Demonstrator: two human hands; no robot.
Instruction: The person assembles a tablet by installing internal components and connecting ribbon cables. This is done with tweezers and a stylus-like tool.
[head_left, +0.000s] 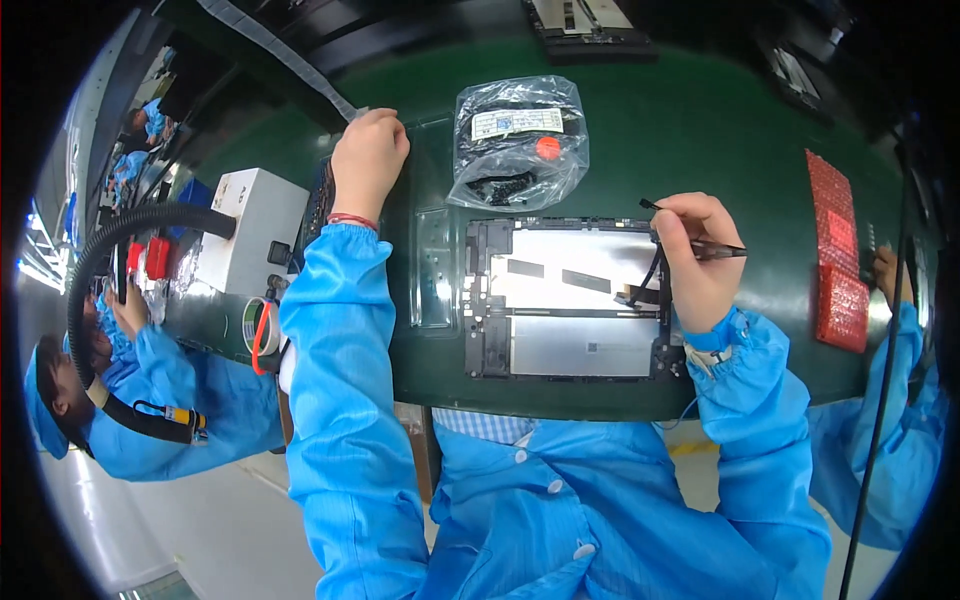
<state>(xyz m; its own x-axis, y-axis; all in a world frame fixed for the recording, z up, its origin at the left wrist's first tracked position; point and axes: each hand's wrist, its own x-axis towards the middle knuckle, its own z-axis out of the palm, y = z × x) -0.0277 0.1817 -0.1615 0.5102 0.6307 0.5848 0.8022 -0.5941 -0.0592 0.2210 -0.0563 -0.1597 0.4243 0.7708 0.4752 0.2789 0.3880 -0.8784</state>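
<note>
My left hand (pixel 370 160) is closed at the near end of a long translucent strip (pixel 285 55) that comes down from the upper left; its fingertips are partly hidden. At the right, my right hand (pixel 698 255) holds dark tweezers (pixel 722 250), their handle sticking out to the right. A small black piece (pixel 649 204) shows by the thumb and index finger; I cannot tell if it is pinched there. Just left of this hand lies an opened tablet-like device (pixel 580 345) with two silver panels in a black frame. A black ribbon cable (pixel 648 283) stands up from its right part.
A clear plastic bag (pixel 520 140) of black parts lies beyond the device, a clear plastic tray (pixel 432 290) left of it. Red bubble-wrap pouches (pixel 840 260) lie right. A white box (pixel 255 225) with a black hose (pixel 130 225) and a tape roll (pixel 258 325) stand left. Co-workers sit both sides.
</note>
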